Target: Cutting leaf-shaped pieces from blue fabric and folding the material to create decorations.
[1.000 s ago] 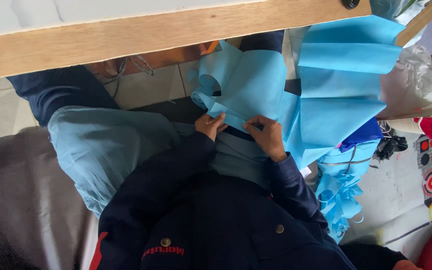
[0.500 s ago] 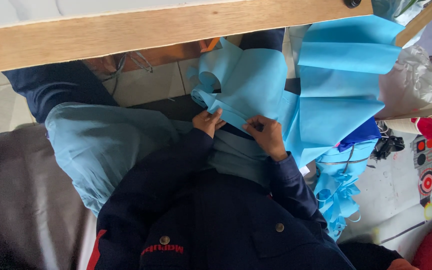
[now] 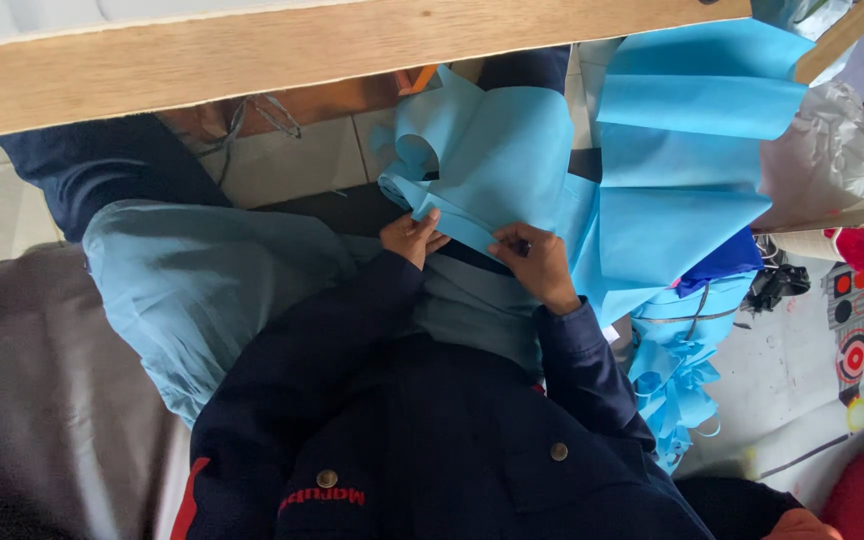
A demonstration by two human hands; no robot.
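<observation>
Pinching a folded edge of the light blue nonwoven fabric piece with both hands, we are holding it over our lap, just below the wooden table edge. Our left hand and right hand are gripping it closed-fingered, near each other. More blue fabric sheets are hanging alongside.

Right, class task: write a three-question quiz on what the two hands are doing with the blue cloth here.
1. True or false: both hands grip the same piece of blue cloth.
2. Which is lying at the right of the scene? A) a red bucket B) a stack of folded blue sheets C) a green ball
3. Fill in: across the top runs a ______ beam.

Key
1. True: the left hand and right hand pinch its lower edge.
2. B
3. wooden
</observation>
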